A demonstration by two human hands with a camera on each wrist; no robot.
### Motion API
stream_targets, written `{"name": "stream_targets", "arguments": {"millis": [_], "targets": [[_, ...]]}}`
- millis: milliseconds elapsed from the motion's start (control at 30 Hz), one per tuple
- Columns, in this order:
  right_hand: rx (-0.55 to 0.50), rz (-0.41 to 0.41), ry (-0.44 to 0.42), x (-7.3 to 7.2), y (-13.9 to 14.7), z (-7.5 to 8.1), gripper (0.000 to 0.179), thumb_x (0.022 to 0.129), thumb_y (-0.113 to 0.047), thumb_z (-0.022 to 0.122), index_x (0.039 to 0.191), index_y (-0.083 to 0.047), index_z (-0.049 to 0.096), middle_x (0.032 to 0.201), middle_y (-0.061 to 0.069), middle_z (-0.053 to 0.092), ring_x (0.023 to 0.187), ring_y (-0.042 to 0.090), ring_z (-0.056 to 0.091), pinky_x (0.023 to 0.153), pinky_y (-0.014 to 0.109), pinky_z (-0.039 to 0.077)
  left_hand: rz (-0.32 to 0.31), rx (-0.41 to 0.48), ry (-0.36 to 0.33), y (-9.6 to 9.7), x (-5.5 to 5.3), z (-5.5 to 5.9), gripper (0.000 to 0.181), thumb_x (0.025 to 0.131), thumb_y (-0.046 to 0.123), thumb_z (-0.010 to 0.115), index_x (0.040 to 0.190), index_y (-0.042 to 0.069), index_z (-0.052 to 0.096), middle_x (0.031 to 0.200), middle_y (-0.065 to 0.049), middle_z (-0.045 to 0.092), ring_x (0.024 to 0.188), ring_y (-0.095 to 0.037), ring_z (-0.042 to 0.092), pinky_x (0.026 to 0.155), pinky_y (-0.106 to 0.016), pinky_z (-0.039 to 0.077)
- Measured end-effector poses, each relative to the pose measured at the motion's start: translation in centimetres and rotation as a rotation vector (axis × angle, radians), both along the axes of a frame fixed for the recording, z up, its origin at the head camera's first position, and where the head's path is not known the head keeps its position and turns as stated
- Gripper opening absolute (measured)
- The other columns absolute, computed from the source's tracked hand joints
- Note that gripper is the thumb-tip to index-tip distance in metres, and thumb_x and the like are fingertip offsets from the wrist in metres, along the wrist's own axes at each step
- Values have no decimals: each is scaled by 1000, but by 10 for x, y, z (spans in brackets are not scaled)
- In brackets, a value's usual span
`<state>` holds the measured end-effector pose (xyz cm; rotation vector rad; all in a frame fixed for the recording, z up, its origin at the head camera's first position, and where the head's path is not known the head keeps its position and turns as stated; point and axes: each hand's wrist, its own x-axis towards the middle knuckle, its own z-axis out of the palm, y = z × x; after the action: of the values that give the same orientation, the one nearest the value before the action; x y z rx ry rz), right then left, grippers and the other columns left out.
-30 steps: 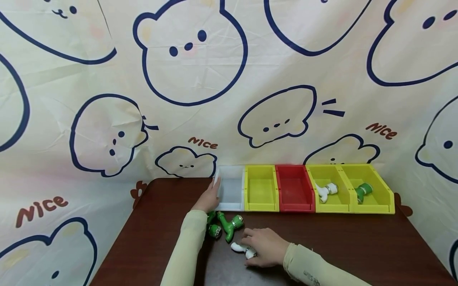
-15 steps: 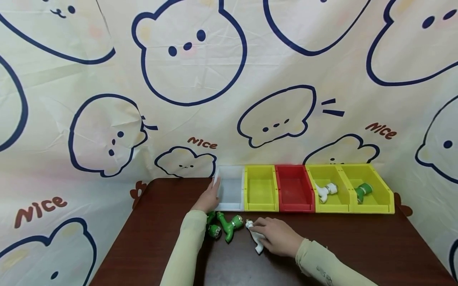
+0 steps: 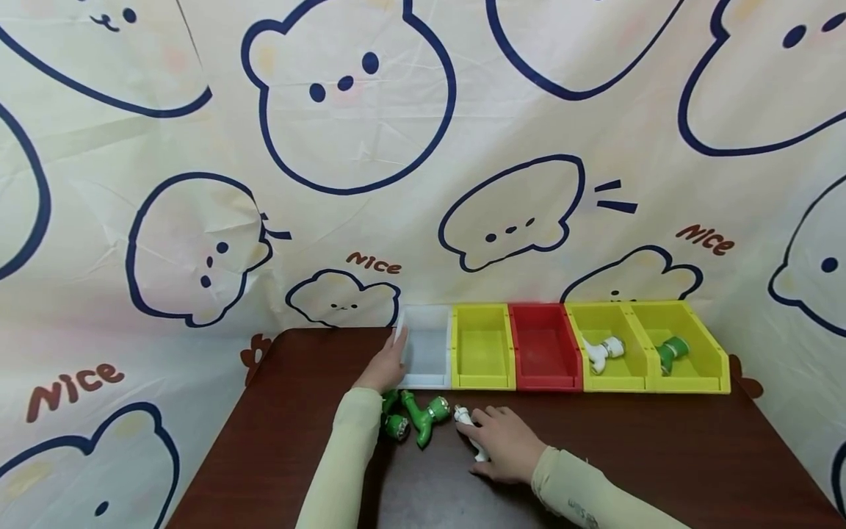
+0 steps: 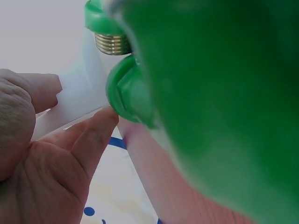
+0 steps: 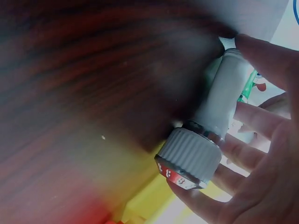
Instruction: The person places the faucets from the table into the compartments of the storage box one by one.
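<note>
At the left end of the bin row, my left hand (image 3: 385, 365) grips the side wall of the white bin (image 3: 428, 382), thumb on one face and fingers on the other in the left wrist view. Green faucets (image 3: 425, 419) lie on the table beside that forearm; one fills much of the left wrist view, too close to be sharp. My right hand (image 3: 507, 444) holds a white faucet (image 5: 219, 100) low over or on the table, right of the green ones. Its ribbed knob (image 5: 189, 151) shows a red marking. Whether it touches the table I cannot tell.
Right of the white bin stand a yellow bin (image 3: 482, 382), a red bin (image 3: 548, 382) and two more yellow bins. One of these holds a white faucet (image 3: 603, 354), the last a green faucet (image 3: 673, 353). A patterned cloth (image 3: 357, 220) hangs behind the brown table (image 3: 304, 411).
The white faucet in my right hand has turned and shifted right, away from the green faucets; its far end now points toward the bins. My left hand stays on the white bin.
</note>
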<state>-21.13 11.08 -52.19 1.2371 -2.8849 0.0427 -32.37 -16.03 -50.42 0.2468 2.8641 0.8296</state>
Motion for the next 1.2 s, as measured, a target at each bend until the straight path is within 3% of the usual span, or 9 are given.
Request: {"name": "stream_targets", "arguments": {"millis": [100,167,333,500,667,833,1000,1200], "targets": [[-13,22,-16,-1,0,1,63,86,-54,80,141,-26,65,114,-1,63,99,18,59,91,43,52,11,-2,-1,-2,0,0,79,100,-4,53,168,14,15,174,-19,9,125,-41,59,92,-48,49],[-24,36,-23,-2,0,1,63,86,-54,80,141,-26,66,113,-2,63,99,17,60,90,42,51,15,-3,-9,-3,1,-1,79,100,-4,53,168,13,15,174,-19,9,132,-41,55,93,-48,49],[-44,52,-37,-5,2,7,62,86,-53,80,141,-29,65,114,-4,63,99,15,58,91,40,50,17,1,-12,-4,1,0,79,100,-4,53,168,12,16,174,-18,9,132,-42,55,91,-48,49],[-108,43,-55,-10,9,26,62,87,-49,80,143,-28,65,119,-2,65,106,17,59,98,44,49,21,-7,-5,-3,0,2,79,100,-5,52,168,12,17,174,-18,10,130,-41,56,91,-48,50],[-184,-30,-58,-21,27,47,64,86,-44,82,145,-27,63,128,1,66,116,22,59,105,50,47,22,-8,-10,-1,-1,1,79,99,-5,52,168,13,17,174,-17,10,135,-41,53,93,-48,49],[-247,-116,-39,-33,46,64,70,83,-39,86,147,-28,60,128,1,65,116,19,56,107,51,46,20,-11,-4,-1,-1,0,79,99,-4,53,168,13,17,174,-17,10,132,-40,55,92,-48,49],[-232,-177,16,-48,65,74,74,81,-36,88,149,-27,58,130,3,65,123,24,55,112,54,43,16,-12,0,0,-2,-1,79,99,-5,53,167,13,17,174,-18,11,132,-40,55,92,-48,50],[-221,-264,23,-69,86,79,79,78,-33,91,150,-26,58,135,5,64,130,30,54,115,60,38,15,-15,3,1,-3,-1,79,99,-5,52,167,12,18,173,-19,12,129,-40,57,89,-46,50]]}}
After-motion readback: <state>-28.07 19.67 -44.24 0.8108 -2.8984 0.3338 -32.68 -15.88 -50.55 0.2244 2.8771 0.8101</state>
